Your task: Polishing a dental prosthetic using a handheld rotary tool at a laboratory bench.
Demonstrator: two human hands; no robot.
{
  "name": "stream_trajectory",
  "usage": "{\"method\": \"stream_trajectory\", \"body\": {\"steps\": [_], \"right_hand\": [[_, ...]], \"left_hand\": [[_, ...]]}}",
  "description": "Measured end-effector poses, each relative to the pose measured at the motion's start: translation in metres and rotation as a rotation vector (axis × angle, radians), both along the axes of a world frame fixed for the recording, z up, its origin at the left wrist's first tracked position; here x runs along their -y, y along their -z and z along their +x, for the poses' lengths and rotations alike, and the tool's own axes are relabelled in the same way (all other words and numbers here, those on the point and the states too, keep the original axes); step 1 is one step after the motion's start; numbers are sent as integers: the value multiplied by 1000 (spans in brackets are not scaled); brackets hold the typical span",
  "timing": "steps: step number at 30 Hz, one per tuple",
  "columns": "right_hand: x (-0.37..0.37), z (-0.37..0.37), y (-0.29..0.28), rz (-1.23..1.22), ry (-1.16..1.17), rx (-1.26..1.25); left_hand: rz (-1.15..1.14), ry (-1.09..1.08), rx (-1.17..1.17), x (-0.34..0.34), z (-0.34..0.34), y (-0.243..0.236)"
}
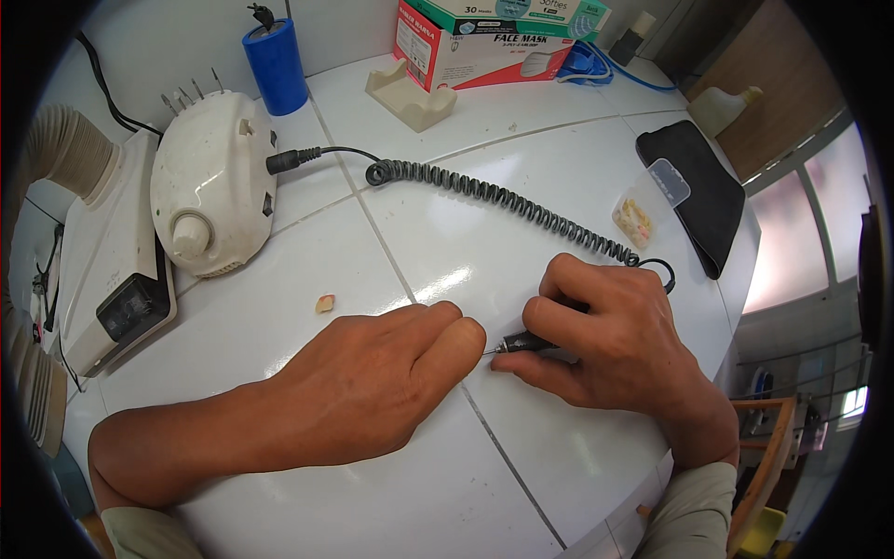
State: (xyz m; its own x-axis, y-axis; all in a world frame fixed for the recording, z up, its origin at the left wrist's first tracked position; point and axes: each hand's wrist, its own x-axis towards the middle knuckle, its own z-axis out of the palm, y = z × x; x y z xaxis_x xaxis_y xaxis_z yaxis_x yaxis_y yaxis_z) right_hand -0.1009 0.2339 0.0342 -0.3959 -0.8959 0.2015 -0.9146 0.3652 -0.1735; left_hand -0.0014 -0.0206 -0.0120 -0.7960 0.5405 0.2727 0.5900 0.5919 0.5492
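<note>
My right hand (605,335) is wrapped around a black rotary handpiece (529,342), whose thin metal bit points left. My left hand (386,377) is closed, thumb and fingers pressed together, right at the tip of that bit; whatever it grips is hidden behind the fingers. From the handpiece's rear a coiled black cord (503,203) runs back to a white micromotor control box (216,186) with a round knob. A small cream and pink piece, like a false tooth (325,304), lies on the white tiled tabletop (326,503) beyond my left hand.
At the left stands a white machine (116,261) with a ribbed hose (67,149). Along the back are a blue cylinder (276,67), a beige holder (410,96) and mask boxes (498,56). To the right lie a clear box of tooth-like pieces (635,222) and a black pouch (694,191).
</note>
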Motion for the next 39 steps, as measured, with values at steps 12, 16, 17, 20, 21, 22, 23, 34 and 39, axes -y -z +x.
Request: {"method": "stream_trajectory", "body": {"steps": [12, 16, 17, 20, 21, 22, 23, 34, 39], "right_hand": [[-1, 0, 0, 7, -9, 44], [-2, -2, 0, 19, -4, 42], [-2, -2, 0, 20, -5, 42], [-2, -2, 0, 30, 0, 26], [-1, -1, 0, 22, 0, 20], [-1, -1, 0, 14, 0, 14], [-2, -1, 0, 14, 0, 13], [-2, -1, -1, 4, 8, -11], [-1, 0, -2, 8, 4, -6]], "left_hand": [[-27, -6, 9, -1, 1, -2], [-39, -4, 15, -2, 1, -3], [-38, -5, 15, -1, 1, -3], [-9, 4, -20, 0, 0, -1], [-7, 5, -25, 0, 0, -1], [-5, 7, -30, -1, 0, 0], [-5, 7, -31, -1, 0, 0], [-1, 0, -57, -2, 0, 1], [-3, 1, -47, -2, -1, 1]]}}
